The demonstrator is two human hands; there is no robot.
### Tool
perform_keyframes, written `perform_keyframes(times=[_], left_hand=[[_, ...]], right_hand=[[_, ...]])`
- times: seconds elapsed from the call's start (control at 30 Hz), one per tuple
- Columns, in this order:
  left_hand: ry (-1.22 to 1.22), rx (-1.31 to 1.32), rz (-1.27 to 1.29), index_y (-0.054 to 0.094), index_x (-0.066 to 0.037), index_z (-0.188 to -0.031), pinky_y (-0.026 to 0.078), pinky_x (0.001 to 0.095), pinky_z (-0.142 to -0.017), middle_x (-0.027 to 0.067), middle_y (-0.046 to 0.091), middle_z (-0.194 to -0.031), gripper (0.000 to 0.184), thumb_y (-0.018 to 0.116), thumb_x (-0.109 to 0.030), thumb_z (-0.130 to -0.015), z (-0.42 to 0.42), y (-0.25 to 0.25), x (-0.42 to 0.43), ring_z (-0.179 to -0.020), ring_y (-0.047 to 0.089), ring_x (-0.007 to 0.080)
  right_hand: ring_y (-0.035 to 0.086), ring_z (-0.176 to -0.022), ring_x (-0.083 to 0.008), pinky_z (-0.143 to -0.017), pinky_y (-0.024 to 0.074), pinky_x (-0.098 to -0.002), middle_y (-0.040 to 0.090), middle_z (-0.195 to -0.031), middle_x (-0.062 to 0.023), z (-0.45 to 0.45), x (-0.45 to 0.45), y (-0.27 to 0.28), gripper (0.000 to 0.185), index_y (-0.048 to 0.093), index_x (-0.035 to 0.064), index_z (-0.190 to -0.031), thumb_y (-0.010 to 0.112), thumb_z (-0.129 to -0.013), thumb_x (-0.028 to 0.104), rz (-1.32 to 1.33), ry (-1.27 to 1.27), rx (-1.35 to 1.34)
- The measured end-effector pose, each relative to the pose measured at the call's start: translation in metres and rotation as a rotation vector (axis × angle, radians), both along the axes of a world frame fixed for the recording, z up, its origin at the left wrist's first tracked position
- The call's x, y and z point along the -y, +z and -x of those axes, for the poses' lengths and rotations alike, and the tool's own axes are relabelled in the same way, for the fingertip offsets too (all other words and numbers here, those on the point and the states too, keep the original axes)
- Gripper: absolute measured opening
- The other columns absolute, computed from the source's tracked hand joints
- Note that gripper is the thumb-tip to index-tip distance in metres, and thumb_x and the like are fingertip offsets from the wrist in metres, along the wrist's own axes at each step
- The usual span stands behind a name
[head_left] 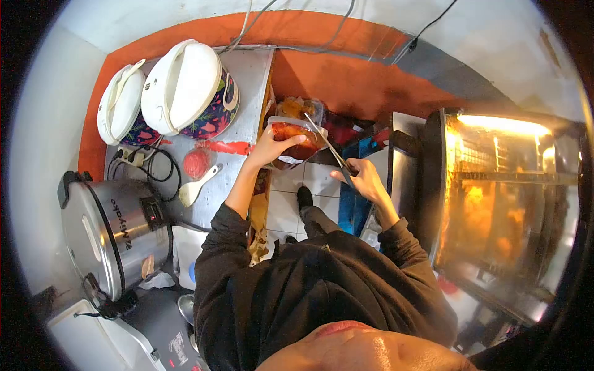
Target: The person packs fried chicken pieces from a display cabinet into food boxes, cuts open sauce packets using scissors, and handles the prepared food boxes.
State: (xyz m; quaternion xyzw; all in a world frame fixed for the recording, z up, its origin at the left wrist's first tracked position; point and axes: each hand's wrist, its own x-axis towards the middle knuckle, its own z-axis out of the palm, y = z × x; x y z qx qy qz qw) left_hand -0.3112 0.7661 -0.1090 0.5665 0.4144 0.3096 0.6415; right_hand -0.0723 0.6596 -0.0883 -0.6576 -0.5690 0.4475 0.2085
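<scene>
My left hand (277, 147) grips a clear plastic bag of red sauce (310, 148), its thumb lying across the front. My right hand (366, 180) is closed on the dark handles of a pair of scissors (332, 150). The blades point up and to the left, at the bag's right side; whether they touch it I cannot tell. Just behind the bag is a clear plastic package with orange-brown contents (303, 108), partly hidden by it.
Two white-lidded rice containers (192, 93) and a steel rice cooker (124, 235) stand on the left counter. A white rice paddle (197, 187) lies beside a red ball-shaped thing (196, 164). To the right is a lit glass display case (495, 204). White floor tiles (284, 210) show below.
</scene>
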Motion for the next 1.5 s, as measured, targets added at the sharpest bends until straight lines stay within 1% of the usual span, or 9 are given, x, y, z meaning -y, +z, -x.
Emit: perform_keyframes(times=[0.27, 0.7, 0.93, 1.0, 1.1, 1.17, 1.3, 1.4, 1.5], left_hand=[[-0.166, -0.044, -0.034, 0.061, -0.001, -0.101, 0.047, 0.0263, -0.077, 0.0034, 0.065, -0.094, 0.03, 0.071, -0.017, -0.079, -0.017, -0.041, -0.062, -0.086, 0.059, 0.0105], [-0.073, 0.037, -0.026, 0.06, 0.0, -0.102, 0.048, 0.0272, -0.077, 0.0034, 0.065, -0.095, 0.031, 0.072, -0.016, -0.078, -0.033, -0.06, -0.097, -0.085, 0.059, 0.0111], [0.008, 0.015, -0.076, 0.063, 0.002, -0.096, 0.048, 0.027, -0.076, 0.0063, 0.066, -0.092, 0.03, 0.073, -0.019, -0.077, -0.026, -0.053, -0.075, -0.083, 0.06, 0.0132], [0.12, -0.151, -0.194, 0.064, 0.002, -0.097, 0.046, 0.0275, -0.081, 0.0106, 0.062, -0.105, 0.032, 0.073, -0.021, -0.077, -0.016, -0.057, -0.053, -0.092, 0.057, 0.014], [0.095, -0.207, -0.316, 0.062, 0.003, -0.1, 0.04, 0.0274, -0.09, 0.015, 0.052, -0.123, 0.036, 0.073, -0.022, -0.078, -0.008, -0.015, -0.005, -0.105, 0.049, 0.0142], [0.34, -0.161, -0.333, 0.062, 0.006, -0.101, 0.042, 0.0295, -0.089, 0.0117, 0.062, -0.107, 0.033, 0.071, -0.017, -0.08, -0.005, 0.02, 0.039, -0.088, 0.059, 0.0151], [0.639, -0.08, -0.335, 0.064, 0.009, -0.095, 0.05, 0.0326, -0.075, 0.0159, 0.065, -0.098, 0.042, 0.078, -0.023, -0.073, 0.001, 0.057, 0.115, -0.08, 0.062, 0.0208], [0.551, -0.073, -0.354, 0.061, 0.009, -0.1, 0.05, 0.0335, -0.079, 0.0166, 0.063, -0.104, 0.041, 0.075, -0.021, -0.076, 0.008, 0.065, 0.179, -0.088, 0.062, 0.0213], [0.468, -0.101, -0.347, 0.058, 0.009, -0.103, 0.05, 0.032, -0.079, 0.0171, 0.062, -0.107, 0.044, 0.075, -0.021, -0.076, 0.016, 0.063, 0.232, -0.089, 0.061, 0.0213]], right_hand=[[0.045, -0.057, -0.012, -0.05, 0.0357, -0.0323, 0.048, -0.058, -0.0056, -0.011, -0.055, -0.049, 0.062, 0.055, -0.0021, -0.07, 0.071, -0.067, 0.058, -0.036, -0.025, -0.304], [0.041, -0.047, -0.0106, -0.044, 0.0333, -0.0282, 0.045, -0.049, -0.0004, -0.024, -0.119, -0.068, 0.058, 0.056, 0.0005, -0.058, 0.072, -0.069, 0.055, 0.103, -0.012, -0.13], [0.053, -0.059, -0.0098, -0.052, 0.0382, -0.0239, 0.058, -0.065, -0.005, -0.026, -0.107, -0.062, 0.055, 0.06, 0.0022, -0.077, 0.066, -0.074, 0.057, 0.077, -0.196, -0.374], [0.046, -0.067, -0.006, -0.062, 0.0353, -0.0184, 0.053, -0.075, 0.0012, -0.026, -0.084, -0.046, 0.037, 0.057, 0.0054, -0.093, 0.061, -0.085, 0.041, -0.013, -0.21, -0.351], [0.051, -0.089, -0.0112, -0.08, 0.0404, -0.0262, 0.055, -0.095, -0.0022, -0.017, -0.028, -0.04, 0.035, 0.052, 0.0018, -0.108, 0.06, -0.087, 0.028, -0.33, -0.237, -0.429], [0.049, -0.092, -0.012, -0.082, 0.0409, -0.028, 0.054, -0.098, -0.0036, -0.009, 0.025, 0.027, 0.036, 0.05, 0.0025, -0.113, 0.058, -0.088, 0.027, -0.168, -0.182, -0.396], [0.058, -0.083, -0.016, -0.075, 0.0465, -0.0311, 0.063, -0.09, -0.0094, 0.009, 0.139, 0.041, 0.026, 0.054, -0.001, -0.107, 0.052, -0.091, 0.019, -0.38, -0.196, -0.361], [0.062, -0.085, -0.0296, -0.074, 0.0485, -0.0336, 0.062, -0.094, -0.0199, 0.031, 0.239, 0.054, 0.032, 0.053, -0.0045, -0.11, 0.058, -0.087, 0.017, -0.438, -0.314, -0.061], [0.062, -0.086, -0.0298, -0.076, 0.0485, -0.0344, 0.062, -0.095, -0.0197, 0.049, 0.342, 0.043, 0.039, 0.052, -0.0041, -0.113, 0.064, -0.083, 0.018, -0.427, -0.515, 0.029]])
